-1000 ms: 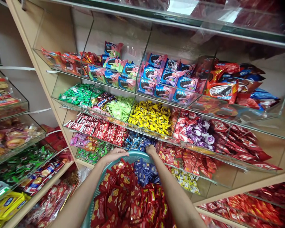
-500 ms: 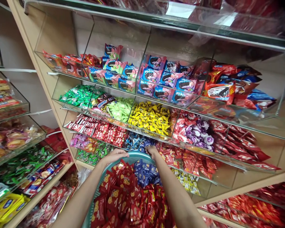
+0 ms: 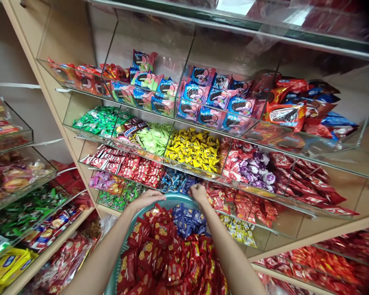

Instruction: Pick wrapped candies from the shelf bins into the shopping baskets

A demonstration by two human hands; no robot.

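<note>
A green plastic basket (image 3: 113, 272), heaped with wrapped candies, is below me against the shelves. Its far left rim is held by my left hand (image 3: 150, 198), thumb side up and fingers bent over the edge. My right hand (image 3: 198, 192) is closed just above the far right rim, beside the shelf bin of blue-wrapped candies (image 3: 175, 180). What its curled fingers hold, if anything, is hidden. Inside the basket, dark blue packets (image 3: 188, 220) lie at the far side, with red packets (image 3: 160, 246) filling the left and shiny red-wrapped candies (image 3: 199, 260) at the right.
Clear-fronted shelf bins rise ahead, with yellow candies (image 3: 195, 149), green candies (image 3: 96, 121), purple-and-white candies (image 3: 255, 170) and blue-pink cookie packs (image 3: 195, 92). Another shelf with yellow packs (image 3: 10, 264) stands left. A wooden panel (image 3: 37, 73) separates the two units.
My right hand has lifted slightly and its fingers are curled tighter near the blue candies. My left hand stays on the basket rim. The view has shifted slightly.
</note>
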